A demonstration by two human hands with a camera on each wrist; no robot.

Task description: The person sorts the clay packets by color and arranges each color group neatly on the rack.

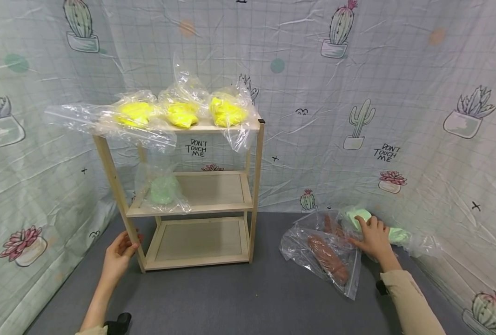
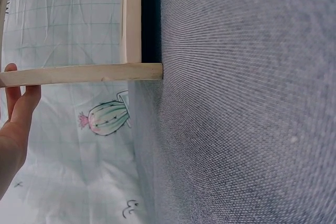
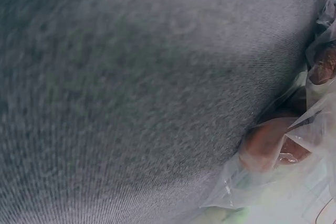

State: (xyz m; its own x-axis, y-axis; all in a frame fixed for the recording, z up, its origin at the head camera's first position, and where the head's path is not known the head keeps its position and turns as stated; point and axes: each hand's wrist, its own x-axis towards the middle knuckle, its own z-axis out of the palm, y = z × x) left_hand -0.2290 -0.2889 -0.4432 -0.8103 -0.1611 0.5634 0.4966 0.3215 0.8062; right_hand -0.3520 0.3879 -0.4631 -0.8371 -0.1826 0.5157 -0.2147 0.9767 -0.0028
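Observation:
My left hand (image 1: 120, 251) holds the left front post of a small wooden shelf (image 1: 197, 266) near its foot. In the left wrist view, fingers show on both sides of the post (image 2: 79, 74). My right hand (image 1: 373, 237) is over clear bags with pale green lumps (image 1: 398, 236), fingers spread and bent downward, the thumb pointing toward the brown items. Beside it lie clear bags with brown, sausage-shaped lumps (image 1: 327, 258); the right wrist view catches one brown lump (image 3: 273, 145) through plastic. That view does not show the right hand.
Three bags with yellow lumps (image 1: 181, 114) sit on the top shelf, some plastic overhanging its front. A bag with a green lump (image 1: 163, 190) rests at the left of the middle shelf. Cactus-printed sheeting (image 1: 315, 83) encloses the grey tabletop (image 1: 231, 298).

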